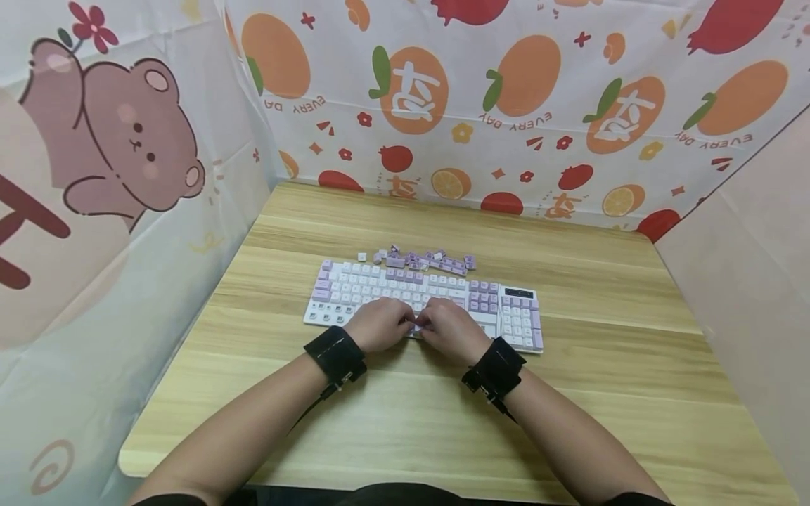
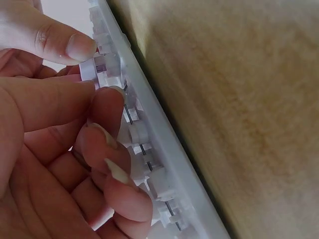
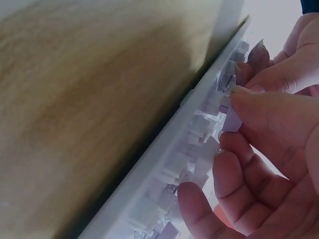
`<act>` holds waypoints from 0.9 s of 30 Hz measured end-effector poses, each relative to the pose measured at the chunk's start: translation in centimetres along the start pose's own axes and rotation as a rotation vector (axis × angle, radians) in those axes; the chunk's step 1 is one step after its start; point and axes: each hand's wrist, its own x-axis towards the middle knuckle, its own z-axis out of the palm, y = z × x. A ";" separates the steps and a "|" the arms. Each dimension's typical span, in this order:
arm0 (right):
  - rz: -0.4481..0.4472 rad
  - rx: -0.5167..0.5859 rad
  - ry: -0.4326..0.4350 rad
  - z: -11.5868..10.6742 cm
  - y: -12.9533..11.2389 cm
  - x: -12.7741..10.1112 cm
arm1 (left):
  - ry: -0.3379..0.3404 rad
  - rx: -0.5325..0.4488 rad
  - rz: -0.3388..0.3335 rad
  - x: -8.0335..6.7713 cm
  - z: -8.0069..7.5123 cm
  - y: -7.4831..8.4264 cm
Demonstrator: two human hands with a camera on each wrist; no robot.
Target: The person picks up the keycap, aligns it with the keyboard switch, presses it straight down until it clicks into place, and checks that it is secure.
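Now, step: a pale keycap (image 2: pixel 88 69) is being worked at the front row of the keyboard (image 1: pixel 506 316).
Hands: left hand (image 1: pixel 378 325) and right hand (image 1: pixel 451 329) together, both pinching the keycap.
Where: keyboard mid-surface (image 1: pixel 601 393), loose keycaps (image 1: pixel 430 261) behind.
Next: probably even seating over the bare stems.

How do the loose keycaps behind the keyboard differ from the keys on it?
The loose purple and white plastic keycaps lie jumbled in a heap on the wooden table; the keys on the white and purple keyboard sit upright in neat rows. The heap is mostly purple, the seated keys mostly white. Both share the same pastel colours.
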 end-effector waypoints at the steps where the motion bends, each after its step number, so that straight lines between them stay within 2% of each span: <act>1: 0.002 0.001 0.000 0.0 0.0 0.0 | -0.001 -0.001 -0.001 0.0 0.0 0.0; 10: 0.032 0.029 -0.029 0.0 0.0 0.0 | -0.003 -0.010 0.002 -0.1 -0.1 0.0; 27: 0.018 0.029 -0.031 -0.2 0.1 0.3 | 0.003 -0.029 -0.015 0.1 -0.3 -0.1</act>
